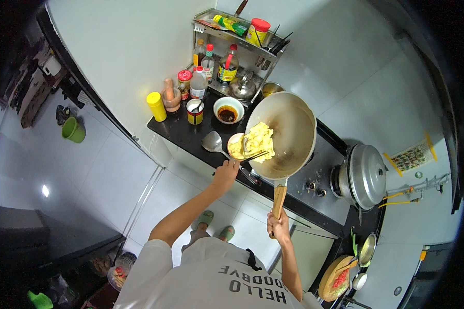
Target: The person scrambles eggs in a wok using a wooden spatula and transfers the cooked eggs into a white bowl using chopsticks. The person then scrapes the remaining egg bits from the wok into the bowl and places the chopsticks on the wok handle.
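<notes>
My right hand (279, 226) grips the wooden handle of a wok (294, 127), which is tilted over the counter's left part. Scrambled egg (261, 141) lies at the wok's left rim and reaches into a small bowl (230, 143) beside it. Dark chopsticks (255, 156) cross the egg, their near ends running towards my left hand (227, 174). That hand is closed near the bowl's front and seems to hold the chopsticks; its fingertips are partly hidden. A metal spatula (212, 142) rests on the counter, its handle passing near my left fingers.
A bowl of dark sauce (228, 111), an open seasoning jar (195, 110) and a yellow canister (156, 106) stand behind the spatula. A metal rack (236, 36) holds bottles. On the right are a lidded pot (365, 175) and a round cutting board (328, 278) with chopped red food.
</notes>
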`<state>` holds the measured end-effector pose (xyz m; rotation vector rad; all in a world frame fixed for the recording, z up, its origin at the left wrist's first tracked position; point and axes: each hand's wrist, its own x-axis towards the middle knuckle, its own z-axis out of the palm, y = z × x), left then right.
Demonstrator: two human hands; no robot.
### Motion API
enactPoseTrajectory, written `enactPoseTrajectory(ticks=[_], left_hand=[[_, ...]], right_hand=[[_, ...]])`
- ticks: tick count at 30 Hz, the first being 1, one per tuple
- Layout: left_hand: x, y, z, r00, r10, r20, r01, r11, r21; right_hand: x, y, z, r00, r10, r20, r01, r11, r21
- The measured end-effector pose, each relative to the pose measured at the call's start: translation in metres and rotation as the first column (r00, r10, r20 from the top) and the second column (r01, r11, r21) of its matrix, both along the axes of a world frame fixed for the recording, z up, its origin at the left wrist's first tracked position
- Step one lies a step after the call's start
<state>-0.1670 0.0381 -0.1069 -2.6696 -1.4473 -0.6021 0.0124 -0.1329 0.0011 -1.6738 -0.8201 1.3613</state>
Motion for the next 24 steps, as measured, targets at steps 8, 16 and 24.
enactPoseTrajectory(ticks=[8,16,24], left_hand=[[-0.007,-0.003,-0.013,0.996,-0.046,-0.082,0.053,0.995,0.082],[-0.006,0.014,-0.006,0.981,-0.003,-0.193,0.025,0.993,0.112],[-0.035,0.013,-0.010,0.973,0.102,-0.207,-0.088,0.993,0.076]], right_hand=[[-0.004,0.005,0.004,1.000,0.004,0.001,-0.004,0.999,-0.039],[-0.004,0.004,0.001,1.000,-0.008,-0.017,0.008,1.000,-0.019],[-0.001,0.002,0.003,0.999,-0.036,-0.027,0.035,0.999,-0.039]])
